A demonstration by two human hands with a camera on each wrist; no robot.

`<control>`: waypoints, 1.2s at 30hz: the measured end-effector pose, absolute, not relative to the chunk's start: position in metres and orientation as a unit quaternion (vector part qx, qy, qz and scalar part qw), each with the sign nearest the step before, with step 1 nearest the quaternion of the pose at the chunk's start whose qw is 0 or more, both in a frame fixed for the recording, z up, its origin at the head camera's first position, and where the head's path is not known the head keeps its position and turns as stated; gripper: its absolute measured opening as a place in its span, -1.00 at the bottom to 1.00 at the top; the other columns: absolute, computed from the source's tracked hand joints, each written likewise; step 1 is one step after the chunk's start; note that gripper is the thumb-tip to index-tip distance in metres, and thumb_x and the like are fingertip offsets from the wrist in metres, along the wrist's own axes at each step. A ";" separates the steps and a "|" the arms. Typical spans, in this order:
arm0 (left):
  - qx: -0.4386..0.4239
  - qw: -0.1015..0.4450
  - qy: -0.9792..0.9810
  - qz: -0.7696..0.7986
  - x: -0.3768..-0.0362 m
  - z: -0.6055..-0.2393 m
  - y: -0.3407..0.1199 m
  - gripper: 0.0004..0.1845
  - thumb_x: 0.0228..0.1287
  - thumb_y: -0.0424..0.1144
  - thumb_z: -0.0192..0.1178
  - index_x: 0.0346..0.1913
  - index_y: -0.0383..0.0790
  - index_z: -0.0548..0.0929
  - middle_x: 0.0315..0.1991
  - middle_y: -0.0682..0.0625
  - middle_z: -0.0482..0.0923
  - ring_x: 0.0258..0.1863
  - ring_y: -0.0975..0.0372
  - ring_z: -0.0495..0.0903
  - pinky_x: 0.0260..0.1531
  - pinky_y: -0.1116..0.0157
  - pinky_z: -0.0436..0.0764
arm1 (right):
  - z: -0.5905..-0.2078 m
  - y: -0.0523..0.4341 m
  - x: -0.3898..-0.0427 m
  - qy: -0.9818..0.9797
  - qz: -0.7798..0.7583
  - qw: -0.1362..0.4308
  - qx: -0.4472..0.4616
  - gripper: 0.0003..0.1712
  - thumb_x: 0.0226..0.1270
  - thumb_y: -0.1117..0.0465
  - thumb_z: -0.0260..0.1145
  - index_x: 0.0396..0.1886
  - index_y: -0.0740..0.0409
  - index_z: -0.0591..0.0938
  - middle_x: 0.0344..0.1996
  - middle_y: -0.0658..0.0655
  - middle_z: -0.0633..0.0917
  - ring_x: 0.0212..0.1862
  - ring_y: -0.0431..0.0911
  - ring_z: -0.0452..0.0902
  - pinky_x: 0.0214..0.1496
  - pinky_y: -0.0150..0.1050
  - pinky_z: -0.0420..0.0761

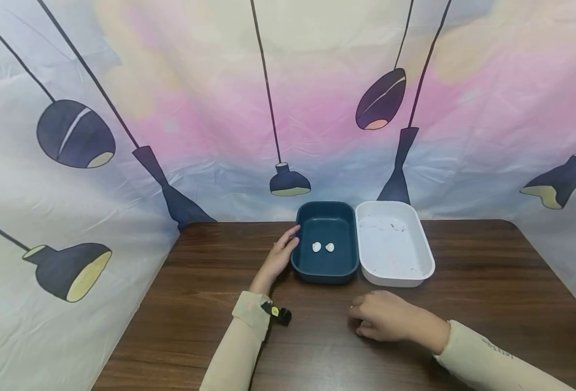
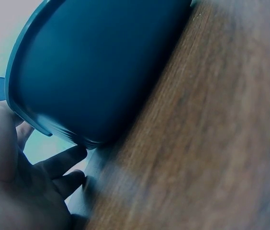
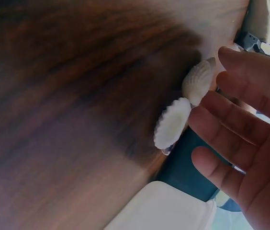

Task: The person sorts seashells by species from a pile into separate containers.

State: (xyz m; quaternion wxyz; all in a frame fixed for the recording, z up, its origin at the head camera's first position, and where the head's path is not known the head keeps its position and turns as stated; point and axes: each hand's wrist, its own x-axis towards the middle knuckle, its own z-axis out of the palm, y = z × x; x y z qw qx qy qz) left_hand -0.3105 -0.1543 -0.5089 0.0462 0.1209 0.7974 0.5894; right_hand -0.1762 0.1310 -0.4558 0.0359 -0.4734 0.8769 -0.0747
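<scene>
A dark blue tray [image 1: 323,272] stands at the back of the wooden table [image 1: 210,304] with two small white shells [image 1: 323,247] lying in it. My left hand [image 1: 282,254] rests with straight fingers against the tray's left wall; in the left wrist view those fingers [image 2: 63,160] lie under the rim of the blue tray [image 2: 101,67]. My right hand [image 1: 383,317] lies palm down on the table in front of the trays. In the right wrist view its fingertips [image 3: 230,124] touch two more white shells [image 3: 172,122] [image 3: 197,81] lying on the wood.
A white tray [image 1: 390,255] with faint purple smears stands right beside the blue one, touching it. A printed cloth backdrop [image 1: 121,136] closes off the back and left. A black wrist camera [image 1: 280,314] sits on my left sleeve.
</scene>
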 end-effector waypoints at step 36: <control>0.121 0.034 0.810 0.573 -0.309 -0.508 -0.154 -0.50 0.56 0.08 -0.09 0.48 0.18 0.30 0.48 0.00 0.22 0.47 0.05 0.17 0.43 -0.13 -0.44 | -0.448 0.125 -0.179 0.854 -0.126 0.069 -0.500 -0.76 0.04 0.32 0.40 -0.27 -0.02 0.68 -0.46 -0.19 0.49 -0.33 -0.33 0.35 -0.30 -0.43 0.48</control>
